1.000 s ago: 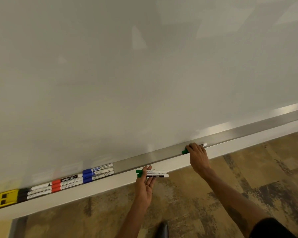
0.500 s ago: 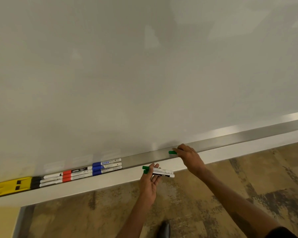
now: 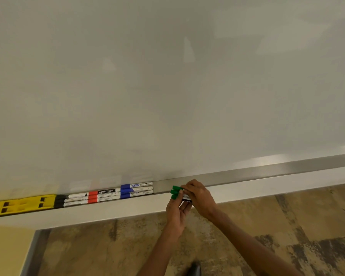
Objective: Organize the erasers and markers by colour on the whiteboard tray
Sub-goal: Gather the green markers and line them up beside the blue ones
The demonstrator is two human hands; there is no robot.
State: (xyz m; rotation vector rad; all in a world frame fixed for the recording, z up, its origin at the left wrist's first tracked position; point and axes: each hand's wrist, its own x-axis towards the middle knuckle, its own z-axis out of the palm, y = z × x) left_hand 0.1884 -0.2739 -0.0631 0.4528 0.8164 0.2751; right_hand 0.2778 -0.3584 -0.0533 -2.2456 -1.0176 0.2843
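Three green-capped markers (image 3: 175, 192) are bunched together just in front of the metal whiteboard tray (image 3: 247, 173). My left hand (image 3: 175, 212) grips them from below, and my right hand (image 3: 199, 197) covers their white barrels from above. Only the green caps stick out to the left. In the tray to the left lie blue markers (image 3: 135, 190), then red markers (image 3: 103, 195), then black markers (image 3: 72, 199), each group side by side. A yellow eraser (image 3: 21, 205) lies at the far left end of the tray.
The whiteboard (image 3: 167, 86) fills the upper view. Below the tray runs a white ledge (image 3: 108, 211). A patterned brown floor (image 3: 287, 226) lies beneath, with a dark shoe tip (image 3: 194, 268) near the bottom edge. The tray's right stretch holds nothing visible.
My right hand slid a green marker leftwards along the tray and brought it against the two green markers in my left hand. The view shifted right, so the sorted markers appear further in.
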